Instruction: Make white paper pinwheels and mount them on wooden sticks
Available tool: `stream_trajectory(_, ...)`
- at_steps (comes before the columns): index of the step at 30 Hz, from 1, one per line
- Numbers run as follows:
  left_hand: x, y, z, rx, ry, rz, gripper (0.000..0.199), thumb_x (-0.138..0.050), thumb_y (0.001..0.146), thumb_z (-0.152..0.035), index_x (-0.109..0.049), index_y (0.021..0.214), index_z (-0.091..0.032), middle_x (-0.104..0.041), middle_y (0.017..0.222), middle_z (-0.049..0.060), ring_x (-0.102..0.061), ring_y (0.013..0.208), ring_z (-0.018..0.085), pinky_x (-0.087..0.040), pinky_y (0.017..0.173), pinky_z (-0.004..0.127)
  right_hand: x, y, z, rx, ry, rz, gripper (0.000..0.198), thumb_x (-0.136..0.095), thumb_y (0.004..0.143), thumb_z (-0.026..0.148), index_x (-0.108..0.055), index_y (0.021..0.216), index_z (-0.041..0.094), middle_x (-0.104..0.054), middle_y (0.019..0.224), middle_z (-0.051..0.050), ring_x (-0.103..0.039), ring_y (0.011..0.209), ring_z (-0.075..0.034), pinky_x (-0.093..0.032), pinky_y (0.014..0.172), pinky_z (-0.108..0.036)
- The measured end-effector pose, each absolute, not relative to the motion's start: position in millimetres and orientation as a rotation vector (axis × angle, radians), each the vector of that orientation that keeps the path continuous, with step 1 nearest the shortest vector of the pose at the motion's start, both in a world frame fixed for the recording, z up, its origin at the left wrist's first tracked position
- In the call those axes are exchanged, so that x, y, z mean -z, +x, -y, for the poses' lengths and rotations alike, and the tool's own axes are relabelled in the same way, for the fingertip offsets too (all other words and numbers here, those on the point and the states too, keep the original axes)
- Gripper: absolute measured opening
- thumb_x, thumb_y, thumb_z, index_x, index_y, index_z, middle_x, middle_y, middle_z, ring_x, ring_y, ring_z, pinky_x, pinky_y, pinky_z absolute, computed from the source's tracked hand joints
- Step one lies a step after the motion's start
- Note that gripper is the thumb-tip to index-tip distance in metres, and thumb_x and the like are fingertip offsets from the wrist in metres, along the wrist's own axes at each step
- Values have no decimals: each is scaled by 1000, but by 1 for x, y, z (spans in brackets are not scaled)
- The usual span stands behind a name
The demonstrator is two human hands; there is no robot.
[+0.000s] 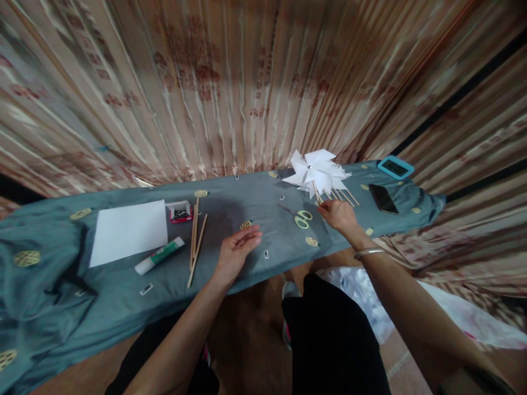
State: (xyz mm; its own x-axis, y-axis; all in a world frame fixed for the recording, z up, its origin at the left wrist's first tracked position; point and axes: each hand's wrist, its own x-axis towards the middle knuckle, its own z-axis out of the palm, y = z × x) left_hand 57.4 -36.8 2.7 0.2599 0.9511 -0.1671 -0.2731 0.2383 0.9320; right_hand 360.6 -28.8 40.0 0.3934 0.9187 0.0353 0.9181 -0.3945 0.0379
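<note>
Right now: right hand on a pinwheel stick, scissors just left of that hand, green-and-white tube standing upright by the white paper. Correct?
One miss: the green-and-white tube isn't upright. The head view shows it lying on its side by the white paper. Right hand on a pinwheel stick, scissors just left of it: correct.

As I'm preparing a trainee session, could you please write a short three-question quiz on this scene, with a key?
1. True or false: the left hand is apart from the scissors.
2. Which is nearest the right hand: A) the glue tube, B) the white pinwheels, C) the paper sheet?
3. Fill in: the small red box sits between the paper sheet and the loose wooden ____.

Key: 1. True. 2. B. 3. Sticks.
</note>
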Motion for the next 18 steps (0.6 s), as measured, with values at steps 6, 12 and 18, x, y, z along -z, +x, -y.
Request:
stream_trajectory(6, 0, 56, 36, -990, 955, -940, 45, -90, 52, -37, -80, 92, -19, -79, 89, 7, -71, 87, 20, -54, 93, 36, -15, 378, 15, -36, 2524, -1649, 28, -56, 93, 34, -76, 101, 16, -76, 101, -18, -72, 100, -28, -51, 82, -32)
stream_trajectory(12, 3, 59, 37, -999, 943, -945, 43, -90, 51, -36, -80, 89, -18, -79, 86, 6, -70, 82, 19, -55, 88, 35, 1, 387, 1, -53, 2506, -1630, 28, -58, 92, 35, -74, 101, 13, -75, 102, -21, -72, 100, -29, -52, 83, -36)
stream_trajectory(18, 5, 60, 39, -972, 960, -928, 42, -89, 53, -35, -79, 90, -18, -78, 87, 6, -70, 81, 19, -54, 86, 34, 6, 390, -7, -90, 2511, -1656, 23, -62, 90, 33, -74, 95, 14, -76, 96, -19, -73, 95, -31, -54, 83, -41)
